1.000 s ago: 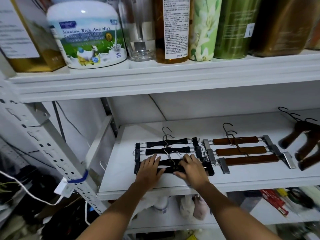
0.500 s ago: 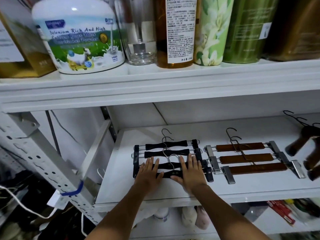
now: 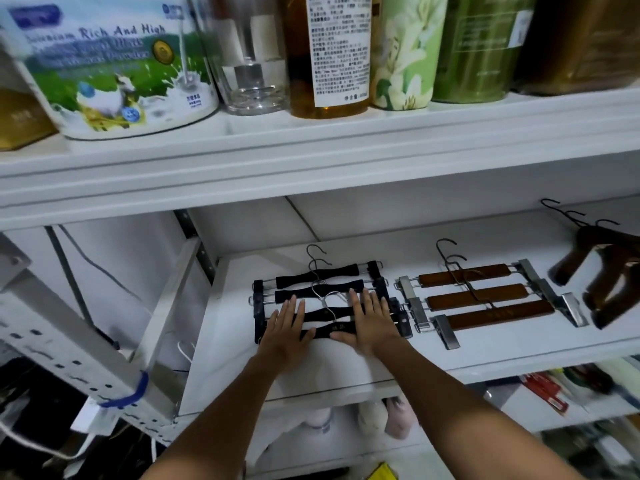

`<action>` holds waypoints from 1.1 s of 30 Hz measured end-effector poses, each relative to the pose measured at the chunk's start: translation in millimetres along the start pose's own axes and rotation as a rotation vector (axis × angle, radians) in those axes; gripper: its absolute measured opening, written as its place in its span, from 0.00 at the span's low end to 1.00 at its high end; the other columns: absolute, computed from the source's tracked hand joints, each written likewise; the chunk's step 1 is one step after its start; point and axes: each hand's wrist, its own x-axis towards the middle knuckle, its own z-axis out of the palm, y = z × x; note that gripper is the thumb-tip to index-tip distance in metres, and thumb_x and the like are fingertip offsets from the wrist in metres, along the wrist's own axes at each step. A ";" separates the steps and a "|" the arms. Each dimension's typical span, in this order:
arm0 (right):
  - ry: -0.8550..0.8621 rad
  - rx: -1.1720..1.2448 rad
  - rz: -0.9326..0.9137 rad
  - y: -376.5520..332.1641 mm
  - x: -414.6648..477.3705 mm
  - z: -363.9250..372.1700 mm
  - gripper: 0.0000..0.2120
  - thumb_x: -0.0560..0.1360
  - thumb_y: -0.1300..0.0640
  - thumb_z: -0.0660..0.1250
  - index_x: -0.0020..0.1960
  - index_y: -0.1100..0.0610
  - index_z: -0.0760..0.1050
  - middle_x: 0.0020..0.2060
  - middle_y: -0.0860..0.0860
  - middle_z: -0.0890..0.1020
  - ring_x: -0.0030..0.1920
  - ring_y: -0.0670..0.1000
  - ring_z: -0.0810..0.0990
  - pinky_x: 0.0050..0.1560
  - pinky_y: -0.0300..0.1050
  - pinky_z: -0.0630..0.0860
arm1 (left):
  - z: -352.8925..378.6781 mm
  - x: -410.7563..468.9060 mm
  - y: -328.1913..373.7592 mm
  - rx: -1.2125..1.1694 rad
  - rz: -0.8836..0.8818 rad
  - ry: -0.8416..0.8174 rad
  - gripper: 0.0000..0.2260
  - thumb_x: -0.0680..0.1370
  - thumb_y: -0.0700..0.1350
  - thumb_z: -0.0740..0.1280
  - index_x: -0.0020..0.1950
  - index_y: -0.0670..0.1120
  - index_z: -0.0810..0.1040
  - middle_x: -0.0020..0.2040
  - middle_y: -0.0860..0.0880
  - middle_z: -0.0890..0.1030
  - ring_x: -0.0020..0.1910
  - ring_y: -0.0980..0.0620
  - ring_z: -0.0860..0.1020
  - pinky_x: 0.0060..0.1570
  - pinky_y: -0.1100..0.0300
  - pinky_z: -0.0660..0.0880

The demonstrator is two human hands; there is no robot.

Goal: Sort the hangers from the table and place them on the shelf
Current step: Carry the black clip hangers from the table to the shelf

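Note:
Several black clip hangers (image 3: 318, 275) lie in a row on the white shelf (image 3: 485, 351). My left hand (image 3: 287, 327) rests flat on the left part of the two nearest black hangers, fingers spread. My right hand (image 3: 372, 318) lies flat on their right part, fingers apart. Neither hand grips anything. To the right, three brown wooden clip hangers (image 3: 481, 296) with metal clips lie side by side. Dark brown wooden hangers (image 3: 602, 268) lie at the shelf's far right.
The shelf above (image 3: 311, 150) holds a milk powder tub (image 3: 114, 71), a glass jar (image 3: 249, 64), an amber bottle (image 3: 329, 53) and green tins (image 3: 471, 46). A perforated metal post (image 3: 62, 348) slants at the left. A lower shelf holds small items (image 3: 543, 393).
My fingers have flattened and spread over the nearest black hangers, pressing them slightly toward the back. The view has moved closer to the shelf.

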 end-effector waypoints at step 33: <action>0.515 -0.090 0.482 438.6 -392.1 -155.5 0.23 0.79 0.45 0.58 0.72 0.50 0.65 0.64 0.52 0.75 0.61 0.56 0.74 0.55 0.50 0.73 | -85.3 -34.3 612.0 0.082 0.873 0.152 0.25 0.78 0.55 0.61 0.73 0.48 0.62 0.73 0.49 0.64 0.71 0.48 0.64 0.72 0.53 0.59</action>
